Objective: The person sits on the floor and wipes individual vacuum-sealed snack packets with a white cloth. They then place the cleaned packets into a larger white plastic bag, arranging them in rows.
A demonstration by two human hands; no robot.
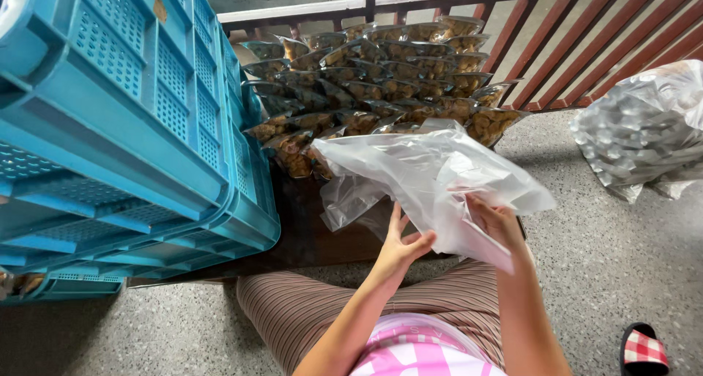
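A large clear plastic bag (421, 175) is held up in front of me, crumpled and partly spread. My left hand (401, 246) grips its lower left part with fingers pointing up. On the lower right edge, my right hand (496, 222) pinches the film. Behind the bag lie several rows of small clear packets of brown snacks (381, 76), stacked and overlapping on a dark low board (307, 237).
Stacked blue plastic crates (124, 134) fill the left side, tilted toward me. A red-brown railing (556, 39) runs behind the packets. A big clear sack of silvery items (644, 127) sits at right on the speckled floor. A red checked slipper (643, 349) lies at bottom right.
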